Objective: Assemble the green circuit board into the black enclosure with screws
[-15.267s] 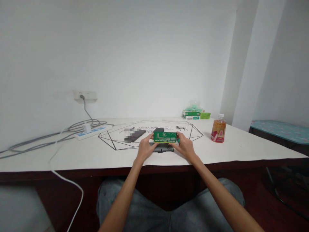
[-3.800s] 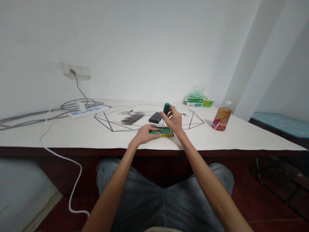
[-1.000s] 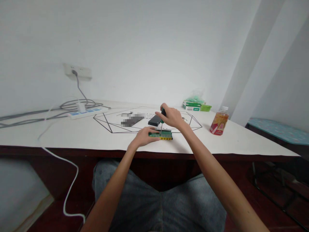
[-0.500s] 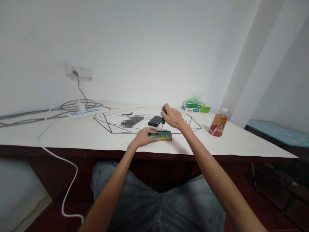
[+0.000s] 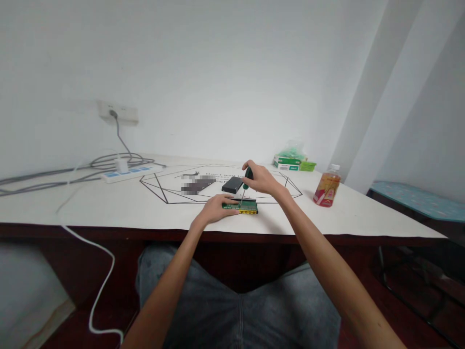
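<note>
A green circuit board (image 5: 249, 205) with a row of yellow ports along its near side lies close to the table's front edge. My left hand (image 5: 215, 209) grips the board's left end between thumb and fingers. Above it, my right hand (image 5: 262, 178) is wrapped round the green handle of a screwdriver (image 5: 246, 185). The screwdriver leans slightly, its shaft reaching down onto the board; the exact spot its tip touches is too small to make out. Just behind the board sits a flat black case (image 5: 232, 184).
A pixelated dark object (image 5: 198, 185) lies left of the case. On the left are a power strip (image 5: 129, 173) and coiled grey cables (image 5: 119, 160). A drink bottle (image 5: 327, 186) stands at right, with small green-and-white boxes (image 5: 286, 163) by the wall. A white cable (image 5: 109, 271) hangs over the table edge.
The view has shifted slightly. My right hand's fingers have turned a little on the screwdriver handle, while my left hand keeps its place on the circuit board.
</note>
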`<move>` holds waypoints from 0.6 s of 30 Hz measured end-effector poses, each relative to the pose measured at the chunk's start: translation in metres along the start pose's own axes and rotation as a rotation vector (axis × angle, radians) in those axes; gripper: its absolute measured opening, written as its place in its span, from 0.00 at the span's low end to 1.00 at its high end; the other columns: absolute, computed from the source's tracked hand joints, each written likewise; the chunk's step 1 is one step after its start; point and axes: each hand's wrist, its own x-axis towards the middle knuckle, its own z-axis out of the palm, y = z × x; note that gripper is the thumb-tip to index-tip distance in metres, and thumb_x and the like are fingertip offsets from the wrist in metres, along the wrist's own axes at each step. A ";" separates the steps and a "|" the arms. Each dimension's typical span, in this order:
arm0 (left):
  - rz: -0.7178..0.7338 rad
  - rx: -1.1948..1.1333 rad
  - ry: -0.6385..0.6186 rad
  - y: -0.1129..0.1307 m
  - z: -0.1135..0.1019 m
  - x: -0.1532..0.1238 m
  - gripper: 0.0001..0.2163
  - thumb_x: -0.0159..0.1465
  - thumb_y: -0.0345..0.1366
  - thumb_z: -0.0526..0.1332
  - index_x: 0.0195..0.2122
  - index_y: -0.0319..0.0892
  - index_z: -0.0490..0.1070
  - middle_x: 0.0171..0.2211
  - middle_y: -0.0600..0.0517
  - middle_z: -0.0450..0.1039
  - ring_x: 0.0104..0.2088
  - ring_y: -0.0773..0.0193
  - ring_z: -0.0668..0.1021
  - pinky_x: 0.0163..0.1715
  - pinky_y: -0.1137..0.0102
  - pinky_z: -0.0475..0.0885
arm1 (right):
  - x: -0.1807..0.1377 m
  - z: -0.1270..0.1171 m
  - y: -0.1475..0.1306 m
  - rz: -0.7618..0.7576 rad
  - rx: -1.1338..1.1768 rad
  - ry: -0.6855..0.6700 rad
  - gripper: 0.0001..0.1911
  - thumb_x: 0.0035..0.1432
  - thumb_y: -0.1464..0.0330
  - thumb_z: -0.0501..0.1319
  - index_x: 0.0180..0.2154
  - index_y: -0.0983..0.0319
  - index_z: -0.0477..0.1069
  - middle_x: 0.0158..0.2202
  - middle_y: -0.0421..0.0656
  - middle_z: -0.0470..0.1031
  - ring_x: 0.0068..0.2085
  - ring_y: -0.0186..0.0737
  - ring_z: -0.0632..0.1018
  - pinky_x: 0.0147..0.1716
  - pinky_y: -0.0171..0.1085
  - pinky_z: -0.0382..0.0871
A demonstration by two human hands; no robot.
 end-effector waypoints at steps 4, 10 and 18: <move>0.017 -0.004 -0.004 0.001 0.000 0.000 0.23 0.54 0.57 0.66 0.47 0.52 0.81 0.57 0.51 0.73 0.55 0.49 0.75 0.58 0.59 0.67 | -0.003 0.004 -0.004 0.026 -0.074 0.079 0.17 0.61 0.56 0.59 0.46 0.59 0.64 0.33 0.44 0.76 0.34 0.44 0.75 0.32 0.36 0.58; -0.012 0.001 -0.004 0.003 -0.001 -0.001 0.23 0.54 0.56 0.67 0.47 0.52 0.81 0.58 0.51 0.73 0.56 0.48 0.75 0.58 0.59 0.67 | -0.003 0.005 -0.003 0.064 0.164 -0.047 0.12 0.65 0.64 0.52 0.49 0.58 0.60 0.27 0.38 0.75 0.26 0.38 0.74 0.29 0.34 0.62; 0.005 -0.007 0.001 0.003 -0.001 -0.001 0.22 0.54 0.56 0.67 0.46 0.52 0.81 0.57 0.51 0.74 0.55 0.48 0.75 0.58 0.59 0.67 | -0.004 0.007 0.000 -0.005 -0.025 0.089 0.18 0.62 0.52 0.57 0.46 0.58 0.64 0.29 0.41 0.76 0.33 0.43 0.75 0.31 0.35 0.58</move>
